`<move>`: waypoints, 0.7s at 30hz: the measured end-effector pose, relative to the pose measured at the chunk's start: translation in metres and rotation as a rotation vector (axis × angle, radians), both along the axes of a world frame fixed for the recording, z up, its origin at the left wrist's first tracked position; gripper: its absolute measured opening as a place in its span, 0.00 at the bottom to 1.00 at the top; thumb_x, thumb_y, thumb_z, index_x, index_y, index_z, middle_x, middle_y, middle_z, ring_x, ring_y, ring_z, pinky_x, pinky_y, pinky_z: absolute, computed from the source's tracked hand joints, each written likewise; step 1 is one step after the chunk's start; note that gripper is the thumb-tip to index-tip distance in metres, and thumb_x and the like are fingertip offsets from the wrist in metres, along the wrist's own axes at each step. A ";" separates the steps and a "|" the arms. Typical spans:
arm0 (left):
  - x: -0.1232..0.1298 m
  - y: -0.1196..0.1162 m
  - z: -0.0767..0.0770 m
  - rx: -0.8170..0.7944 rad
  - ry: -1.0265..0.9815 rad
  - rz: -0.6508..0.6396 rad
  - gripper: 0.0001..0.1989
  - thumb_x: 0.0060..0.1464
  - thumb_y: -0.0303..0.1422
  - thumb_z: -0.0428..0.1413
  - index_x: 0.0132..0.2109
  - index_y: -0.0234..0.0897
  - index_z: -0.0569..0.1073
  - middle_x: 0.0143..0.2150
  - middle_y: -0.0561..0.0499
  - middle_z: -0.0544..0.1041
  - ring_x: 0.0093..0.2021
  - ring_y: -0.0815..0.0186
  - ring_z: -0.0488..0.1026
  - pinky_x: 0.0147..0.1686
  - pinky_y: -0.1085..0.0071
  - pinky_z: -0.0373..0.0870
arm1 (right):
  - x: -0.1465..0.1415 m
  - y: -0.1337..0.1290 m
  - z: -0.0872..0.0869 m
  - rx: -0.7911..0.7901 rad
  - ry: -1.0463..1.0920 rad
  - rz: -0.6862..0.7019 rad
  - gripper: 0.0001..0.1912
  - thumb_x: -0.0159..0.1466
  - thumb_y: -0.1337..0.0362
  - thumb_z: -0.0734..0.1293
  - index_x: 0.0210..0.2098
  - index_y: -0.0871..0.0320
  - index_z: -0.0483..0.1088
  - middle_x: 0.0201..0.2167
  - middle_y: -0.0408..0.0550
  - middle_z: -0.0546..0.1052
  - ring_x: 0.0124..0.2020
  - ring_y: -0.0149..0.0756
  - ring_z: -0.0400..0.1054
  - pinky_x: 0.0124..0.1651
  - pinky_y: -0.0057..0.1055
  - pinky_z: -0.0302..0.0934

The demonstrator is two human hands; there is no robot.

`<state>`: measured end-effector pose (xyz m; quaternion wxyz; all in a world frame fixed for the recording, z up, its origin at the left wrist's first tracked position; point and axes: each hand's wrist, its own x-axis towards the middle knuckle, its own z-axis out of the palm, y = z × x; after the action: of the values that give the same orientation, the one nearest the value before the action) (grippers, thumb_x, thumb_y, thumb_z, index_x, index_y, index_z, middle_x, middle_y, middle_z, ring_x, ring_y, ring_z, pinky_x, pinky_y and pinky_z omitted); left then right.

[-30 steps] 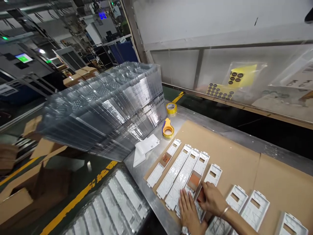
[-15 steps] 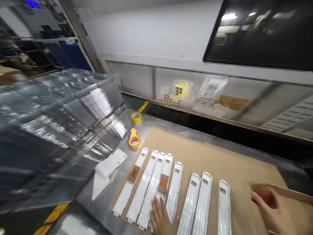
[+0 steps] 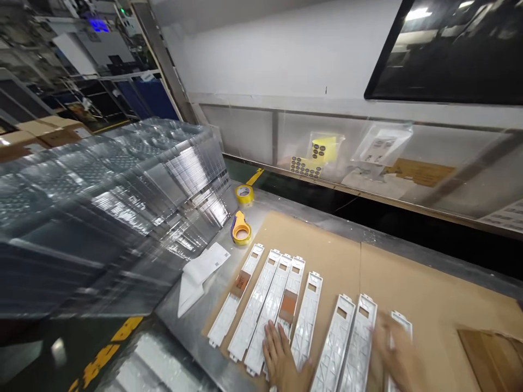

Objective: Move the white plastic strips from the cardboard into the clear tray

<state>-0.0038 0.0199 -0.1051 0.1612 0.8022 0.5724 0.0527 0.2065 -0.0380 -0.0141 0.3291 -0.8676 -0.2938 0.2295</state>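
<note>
Several long white plastic strips (image 3: 306, 321) lie side by side on a cardboard sheet (image 3: 327, 245), each with a square cutout near its far end. My left hand (image 3: 281, 356) rests flat with fingers stretched across the strips left of centre. Just beyond its fingertips, a brown-orange piece (image 3: 288, 306) sits across one strip. Another brown piece with dark print (image 3: 239, 283) lies on the leftmost strip. My right hand (image 3: 394, 348) is over the rightmost strip (image 3: 401, 321), partly covering it; motion blur hides its fingers and anything in them.
An open cardboard box (image 3: 488, 354) stands at the right. A yellow tape roll (image 3: 244, 194), an orange tape dispenser (image 3: 241, 230) and a folded white paper (image 3: 200, 277) lie left of the sheet. Stacked clear plastic trays (image 3: 163, 201) fill the left side.
My right hand has moved left from the cardboard box to the rightmost strip. My left hand stays on the strips. The view has shifted, so things on the table appear farther right.
</note>
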 end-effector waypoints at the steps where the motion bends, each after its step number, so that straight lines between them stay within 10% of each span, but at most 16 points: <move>1: 0.000 0.000 0.001 0.002 -0.012 0.001 0.46 0.41 0.46 0.56 0.63 0.23 0.56 0.67 0.32 0.47 0.68 0.45 0.39 0.64 0.46 0.41 | -0.011 0.013 -0.008 -0.011 -0.060 0.118 0.28 0.58 0.50 0.55 0.51 0.60 0.66 0.51 0.60 0.67 0.55 0.57 0.58 0.58 0.52 0.56; 6: 0.003 0.001 -0.002 -0.063 -0.023 0.045 0.46 0.43 0.53 0.53 0.61 0.23 0.59 0.66 0.33 0.49 0.67 0.46 0.44 0.64 0.47 0.43 | -0.086 0.102 -0.047 -0.288 -0.511 0.732 0.42 0.48 0.64 0.70 0.59 0.74 0.57 0.57 0.68 0.60 0.55 0.59 0.53 0.58 0.50 0.54; 14: 0.004 0.006 -0.023 -0.055 -0.058 0.073 0.41 0.46 0.50 0.53 0.60 0.27 0.60 0.64 0.32 0.55 0.64 0.44 0.52 0.60 0.43 0.52 | -0.086 0.144 -0.038 -0.433 -0.528 0.820 0.35 0.47 0.64 0.70 0.51 0.79 0.65 0.42 0.67 0.67 0.44 0.58 0.58 0.50 0.48 0.55; 21: 0.007 0.009 -0.003 -0.147 0.009 0.075 0.52 0.37 0.56 0.56 0.61 0.23 0.57 0.66 0.33 0.48 0.67 0.44 0.42 0.65 0.47 0.41 | -0.058 0.161 -0.025 -0.361 -0.194 0.826 0.28 0.37 0.64 0.70 0.37 0.75 0.70 0.38 0.67 0.69 0.42 0.59 0.60 0.47 0.50 0.55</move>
<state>0.0033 0.0288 -0.1082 0.2149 0.7663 0.6053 0.0130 0.1483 0.1234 -0.0392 0.0245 -0.7386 -0.5998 0.3067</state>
